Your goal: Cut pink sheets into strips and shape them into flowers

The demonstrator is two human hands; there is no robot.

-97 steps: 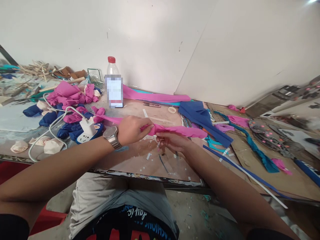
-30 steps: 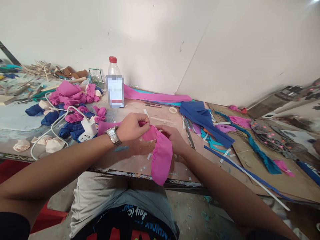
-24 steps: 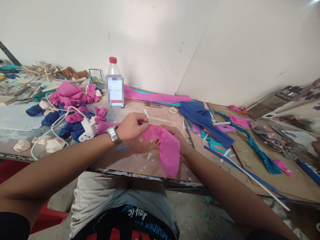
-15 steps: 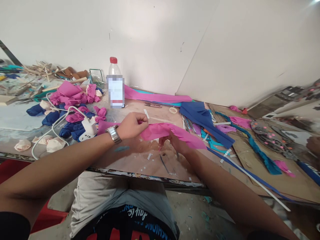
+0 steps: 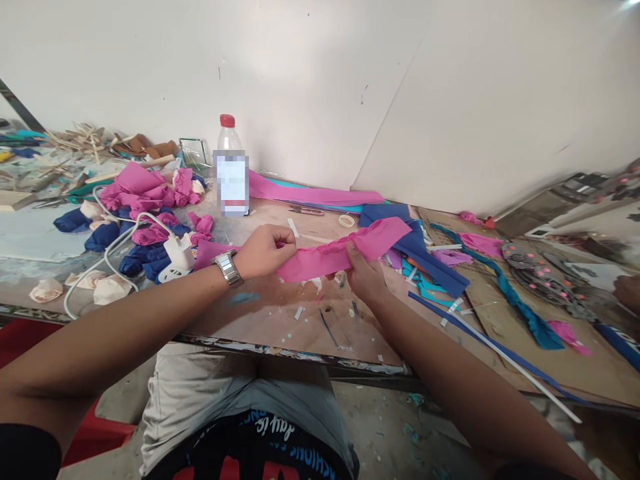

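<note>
A long pink strip (image 5: 320,262), thin like crepe paper or cloth, stretches between my two hands above the table. Gathers run along its upper edge. My left hand (image 5: 265,251), with a metal watch at the wrist, is closed on the strip, and the strip's tail shows beyond it to the left. With the thumb on top and the fingers underneath, my right hand (image 5: 365,270) pinches the strip near its right end. That free end points up and to the right, over a folded dark blue strip (image 5: 425,250).
Pink and blue crumpled pieces (image 5: 135,190) lie at left beside a white power strip (image 5: 177,260) and its cable. A bottle (image 5: 229,137) stands behind a phone (image 5: 233,183). Snips (image 5: 306,211) and a tape ring (image 5: 346,220) lie further back. At far right is another person's hand (image 5: 627,290).
My right hand has turned over and now pinches the strip from the front. The strip's right end has swung upward from its drooping position. My left hand stays in place.
</note>
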